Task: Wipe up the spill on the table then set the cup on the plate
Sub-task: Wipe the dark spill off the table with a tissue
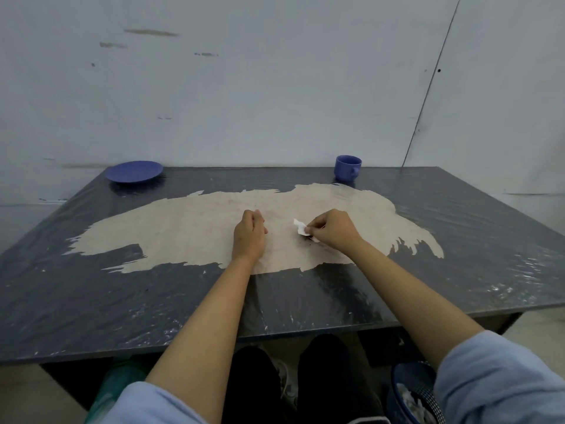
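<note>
A blue cup (347, 168) stands upright at the far right of the dark table (91, 301), handle to the right. A blue plate (134, 172) lies at the far left corner. Mid-table, my right hand (331, 229) pinches a small white tissue (300, 227) and presses it down on a small dark spill (310, 238), which is mostly hidden under the fingers. My left hand (249, 235) rests beside it on the table with fingers curled loosely and nothing visible in it.
A large pale worn patch (183, 231) spreads across the table's middle. A grey wall rises just behind the table. Below the front edge, a blue bin (409, 393) with crumpled paper stands at the right and a green object (119, 384) at the left.
</note>
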### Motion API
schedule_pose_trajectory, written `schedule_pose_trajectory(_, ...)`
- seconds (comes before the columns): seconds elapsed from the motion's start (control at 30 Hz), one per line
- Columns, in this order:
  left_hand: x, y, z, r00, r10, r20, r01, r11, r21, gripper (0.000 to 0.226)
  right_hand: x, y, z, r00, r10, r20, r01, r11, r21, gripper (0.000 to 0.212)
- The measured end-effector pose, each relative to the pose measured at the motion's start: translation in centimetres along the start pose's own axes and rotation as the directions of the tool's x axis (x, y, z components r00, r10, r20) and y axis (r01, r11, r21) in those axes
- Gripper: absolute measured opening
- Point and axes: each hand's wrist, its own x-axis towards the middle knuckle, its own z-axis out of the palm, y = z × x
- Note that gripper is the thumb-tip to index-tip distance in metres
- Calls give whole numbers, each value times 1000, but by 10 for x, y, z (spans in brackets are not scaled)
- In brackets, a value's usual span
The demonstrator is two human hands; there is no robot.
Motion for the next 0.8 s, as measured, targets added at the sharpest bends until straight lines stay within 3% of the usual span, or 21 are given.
schedule_pose_trajectory(0.2, -2, 2, -1, 1000, 5, -7, -5, 1000, -20, 40, 21, -5, -11, 999, -9, -40, 12, 996, 83, 17)
schedule_pose_trajectory(0.4, -1, 0, -1, 1000, 2, -9, -2, 1000, -6, 40, 36, -11, -10, 979, -84, 188, 101, 992, -80, 19)
schedule_pose_trajectory(0.63, -3, 2, -1, 1000, 3, 6, -3, 1000, -5, 40, 32, -7, -10, 963, -118, 241, 143, 986, -88, 19)
schedule_pose_trajectory(0.8, 0, 4, 0, 982, 42, 182, -54, 996, 66, 41, 21, -7, -14, 949, -138, 284, 172, 980, -98, 20)
